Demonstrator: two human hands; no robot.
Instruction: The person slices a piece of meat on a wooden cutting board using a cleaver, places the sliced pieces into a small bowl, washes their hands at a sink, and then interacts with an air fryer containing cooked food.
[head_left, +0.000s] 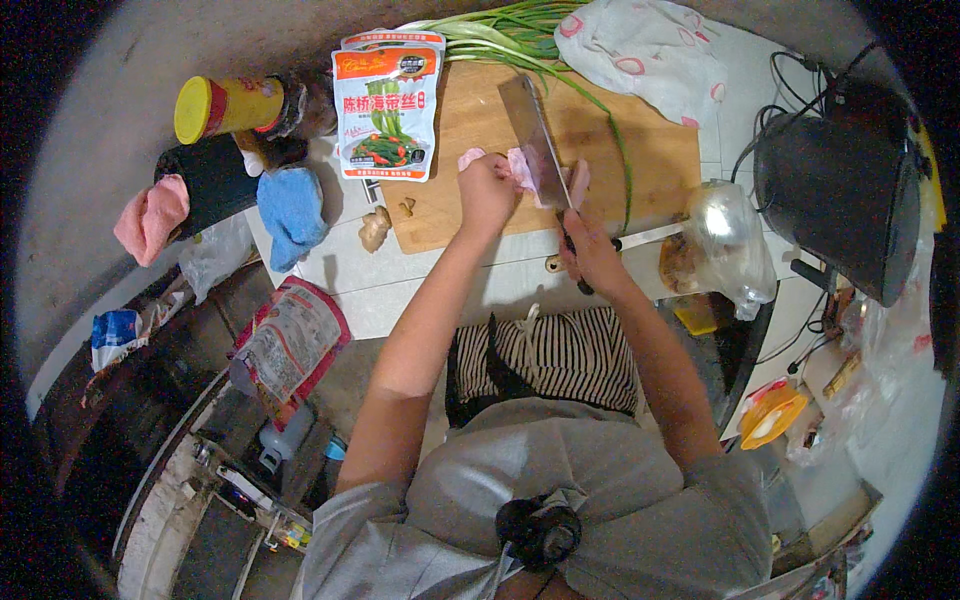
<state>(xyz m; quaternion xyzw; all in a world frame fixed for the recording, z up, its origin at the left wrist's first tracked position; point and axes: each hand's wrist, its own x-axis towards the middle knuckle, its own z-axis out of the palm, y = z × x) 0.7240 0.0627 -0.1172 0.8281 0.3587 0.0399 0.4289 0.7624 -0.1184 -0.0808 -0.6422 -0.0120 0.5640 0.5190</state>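
My right hand (592, 251) is closed round the dark handle of a cleaver (536, 142), whose broad blade stands over the wooden cutting board (450, 112). Pale pink raw meat (521, 166) lies on the board on both sides of the blade. My left hand (489, 187), fingers curled, presses on the meat just left of the blade; its fingertips are partly hidden. Green onions (495, 41) lie across the board's far edge, and one long leaf (625, 165) hangs over its right part. A printed food pouch (386, 112) covers the board's upper left.
Ginger (373, 229) lies left of the board, near a blue cloth (291, 217) and a yellow-lidded jar (229, 109). To the right are a plastic-covered bowl or ladle (712, 240), a patterned white cloth (637, 52), a black appliance (832, 195) and cables (772, 112).
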